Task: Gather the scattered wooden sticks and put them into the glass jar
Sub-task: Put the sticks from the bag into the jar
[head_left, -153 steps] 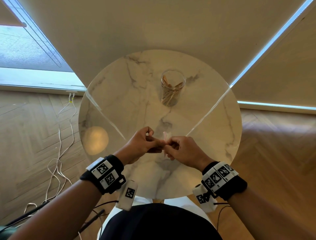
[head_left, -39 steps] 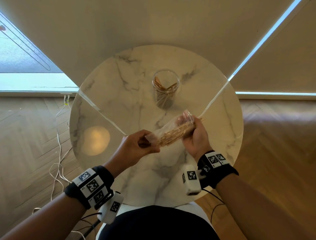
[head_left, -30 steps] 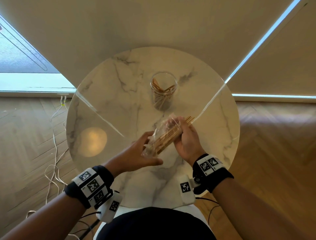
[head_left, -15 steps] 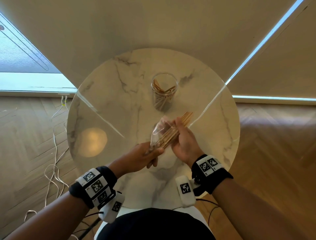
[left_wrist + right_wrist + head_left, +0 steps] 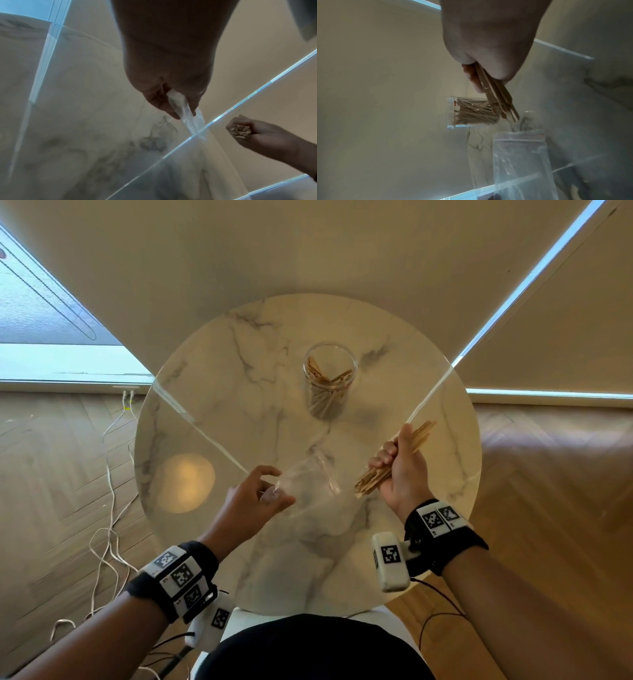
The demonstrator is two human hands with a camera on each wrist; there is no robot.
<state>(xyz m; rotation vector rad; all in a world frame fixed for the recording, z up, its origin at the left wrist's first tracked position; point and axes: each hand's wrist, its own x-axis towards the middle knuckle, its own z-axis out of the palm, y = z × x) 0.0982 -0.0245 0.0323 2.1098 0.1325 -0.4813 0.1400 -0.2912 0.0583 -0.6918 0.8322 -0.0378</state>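
Observation:
A glass jar (image 5: 329, 383) with several wooden sticks in it stands upright near the far middle of the round marble table (image 5: 205, 419). My right hand (image 5: 399, 470) grips a bundle of wooden sticks (image 5: 423, 433) in a fist, to the right of and nearer than the jar. In the right wrist view the sticks (image 5: 498, 97) point toward the jar (image 5: 471, 112). My left hand (image 5: 255, 496) pinches the corner of an empty clear plastic bag (image 5: 306, 486) above the table's near middle. The left wrist view shows the bag (image 5: 187, 115) hanging from my fingertips and the sticks' ends (image 5: 240, 131).
White cables (image 5: 109, 474) trail over the wooden floor left of the table. A wall with window blinds stands right behind the table. Bright reflected light streaks (image 5: 428, 402) cross the tabletop. My lap sits against the table's near edge.
My right hand has pulled the stick bundle out of the plastic bag and moved right. The left hand keeps the emptied bag, now apart from the sticks.

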